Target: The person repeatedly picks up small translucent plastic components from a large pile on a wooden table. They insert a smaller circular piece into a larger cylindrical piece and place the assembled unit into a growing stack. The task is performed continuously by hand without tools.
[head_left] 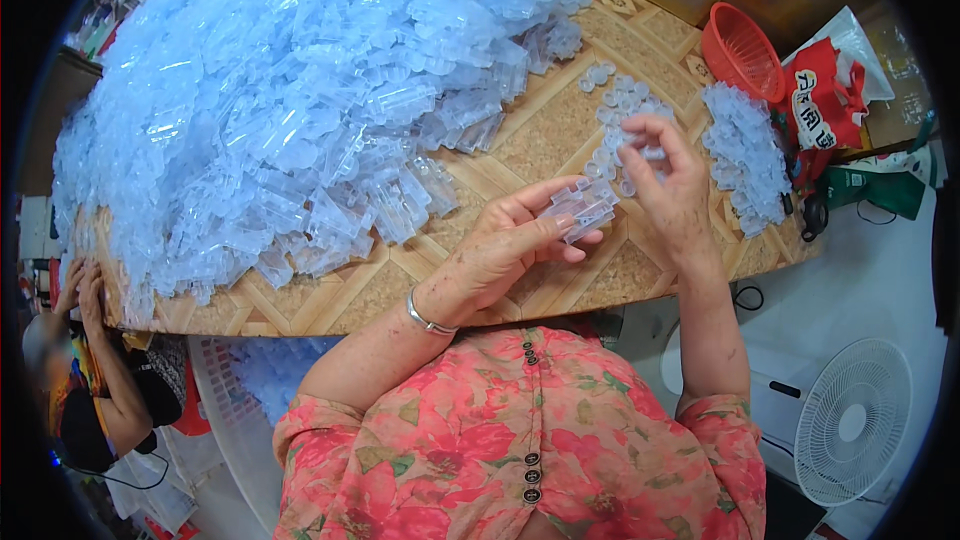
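Clear bluish plastic pieces (310,90), red basket (745,45), coral-pink floral shirt (450,440), white fan (853,423)

Downward head view (wide fisheye)

Left hand (492,252) holding a clear plastic part (588,206), right hand (674,185) raised by small round clear caps (625,98), large heap of clear plastic pieces (300,90) on a patterned worktop (555,112), smaller pile (745,162) at right, red plastic basket (742,52) beyond, white fan (853,423) at lower right
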The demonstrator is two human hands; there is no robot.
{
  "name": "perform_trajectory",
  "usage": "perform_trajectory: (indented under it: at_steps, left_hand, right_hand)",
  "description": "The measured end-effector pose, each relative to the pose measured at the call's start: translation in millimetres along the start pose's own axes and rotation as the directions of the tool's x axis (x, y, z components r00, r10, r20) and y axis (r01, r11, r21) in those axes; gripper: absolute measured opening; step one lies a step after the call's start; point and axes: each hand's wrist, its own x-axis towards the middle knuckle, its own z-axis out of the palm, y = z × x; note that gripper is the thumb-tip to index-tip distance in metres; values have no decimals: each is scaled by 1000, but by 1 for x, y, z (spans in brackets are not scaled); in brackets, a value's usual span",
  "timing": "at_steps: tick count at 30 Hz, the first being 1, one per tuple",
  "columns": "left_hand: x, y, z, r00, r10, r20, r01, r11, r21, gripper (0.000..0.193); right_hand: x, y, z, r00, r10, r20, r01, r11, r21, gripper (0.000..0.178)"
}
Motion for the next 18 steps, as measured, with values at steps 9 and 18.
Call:
perform_trajectory:
  at_steps: [9,18]
  left_hand:
    - [6,6,-8,996,82,47,-58,925,-374,59]
    - [6,7,-9,988,141,-63,-154,901,-405,52]
  right_hand:
    - [141,78,41,960,-263,93,275,832,-482,53]
    - [139,65,36,994,-43,103,74,943,-325,55]
